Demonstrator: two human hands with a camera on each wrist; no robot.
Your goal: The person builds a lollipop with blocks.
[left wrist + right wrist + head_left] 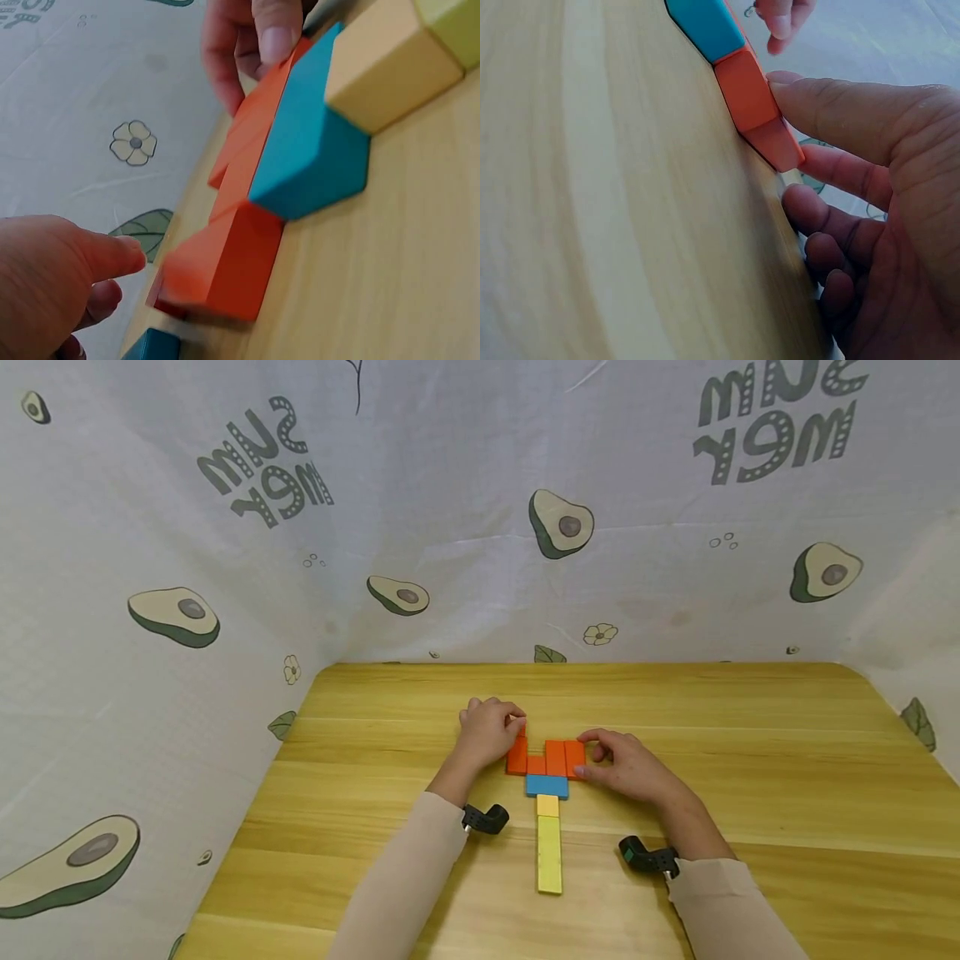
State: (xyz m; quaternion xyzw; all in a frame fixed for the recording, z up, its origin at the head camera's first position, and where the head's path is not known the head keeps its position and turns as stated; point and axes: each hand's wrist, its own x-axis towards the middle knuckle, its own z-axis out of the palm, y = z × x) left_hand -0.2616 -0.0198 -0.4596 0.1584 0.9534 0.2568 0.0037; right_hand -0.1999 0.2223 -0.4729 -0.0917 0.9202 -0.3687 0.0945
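Note:
Several orange blocks [555, 757] sit in a row on the table, touching a blue block [547, 787]. Below it, a small yellow block [547, 806] and a long yellow-green block [550, 854] form a line. My right hand [626, 766] pinches the rightmost orange block [769, 142] between thumb and index finger. My left hand [486, 731] hovers by the left orange block [517, 756], fingers loosely bent; in the left wrist view its thumb is apart from the blocks. Beneath that hand shows part of another blue block [154, 346], hidden in the head view.
The wooden table [352, 760] extends to both sides of the blocks. A white cloth [465, 527] printed with avocados and lettering hangs behind the far edge and along the sides. A black wrist camera [487, 819] sits on the left wrist, another [641, 855] on the right.

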